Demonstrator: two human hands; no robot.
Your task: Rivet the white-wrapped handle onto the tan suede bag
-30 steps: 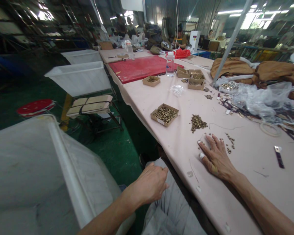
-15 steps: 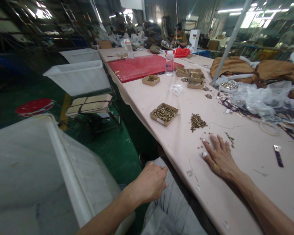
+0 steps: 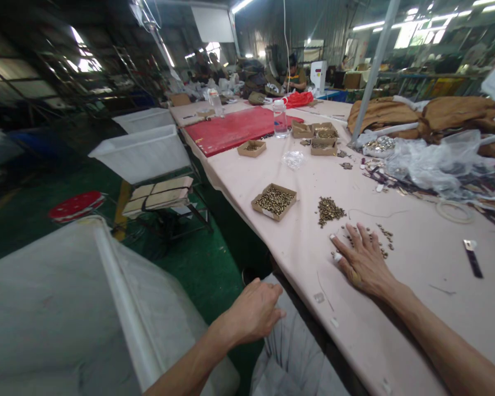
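My right hand (image 3: 365, 261) lies flat on the pink-covered table (image 3: 284, 242) with its fingers spread. White wraps cover the tips of its thumb and one finger. Small brass-coloured metal studs lie around and between those fingers, with a few loose studs (image 3: 385, 236) just past them. Beyond the fingertips is a heaped pile of studs (image 3: 330, 212). A shallow cardboard box (image 3: 275, 201) full of similar studs stands left of the pile. Off the table edge, my left hand (image 3: 256, 309) is curled over my lap; the inside of its grip is hidden.
Smaller cardboard boxes (image 3: 251, 147), a clear plastic bottle (image 3: 280, 119) and a red board (image 3: 231, 129) are farther up the table. Plastic bags (image 3: 437, 159) and brown fabric (image 3: 457, 115) crowd the right side. A large white bin (image 3: 45, 308) stands close on my left.
The camera view has shifted slightly. My right hand has slid a little across the studs, and more of them show beyond its fingers. My left hand stays curled over my lap.
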